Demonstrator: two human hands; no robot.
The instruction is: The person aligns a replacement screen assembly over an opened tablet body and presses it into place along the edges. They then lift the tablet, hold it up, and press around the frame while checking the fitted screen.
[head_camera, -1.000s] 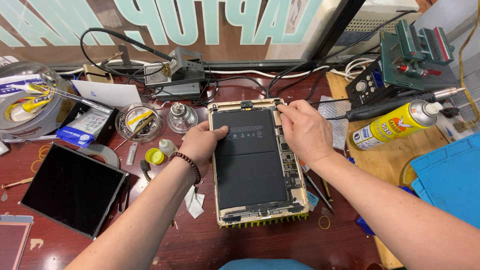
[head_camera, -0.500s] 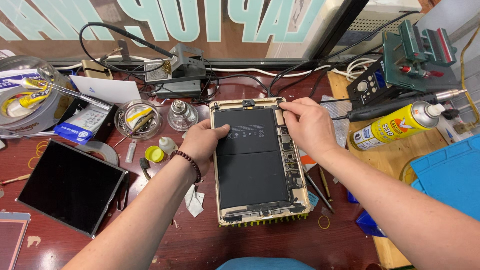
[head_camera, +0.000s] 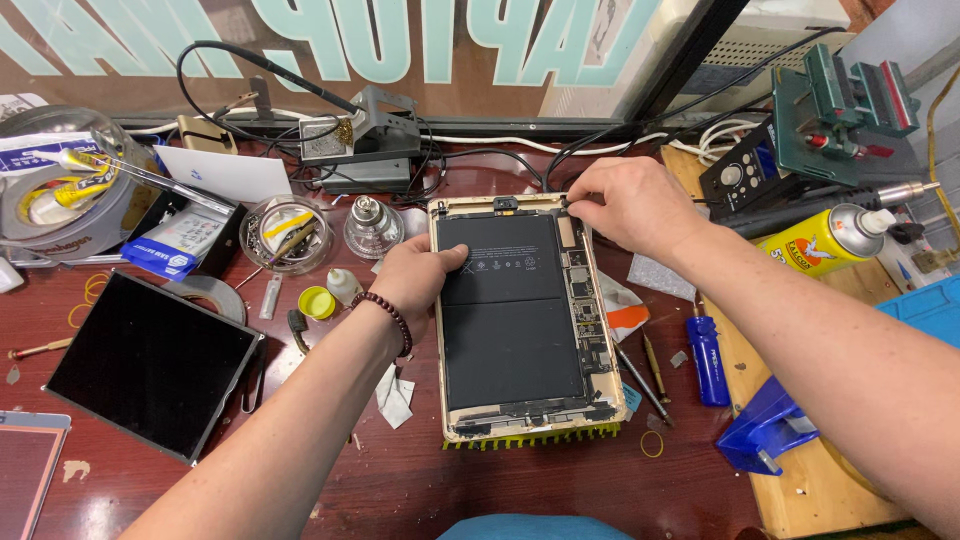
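Note:
An opened gold tablet (head_camera: 515,320) lies screen-off on the dark red table, its black battery and circuit boards exposed. My left hand (head_camera: 415,278) rests on its left edge, thumb on the battery, pressing the case down. A beaded bracelet circles that wrist. My right hand (head_camera: 630,205) is at the tablet's top right corner with the fingers pinched together over the board; whether they hold a small part or tool is hidden.
A detached black screen panel (head_camera: 150,365) lies at left. Glass dishes (head_camera: 285,235), tape rolls (head_camera: 60,195) and a soldering stand (head_camera: 360,145) sit behind. A yellow spray can (head_camera: 830,240), blue screwdriver (head_camera: 708,360), green vise (head_camera: 850,110) and blue mat (head_camera: 930,305) occupy the right.
My right hand has moved from the tablet's right edge up to its top right corner. The left hand has stayed on the left edge.

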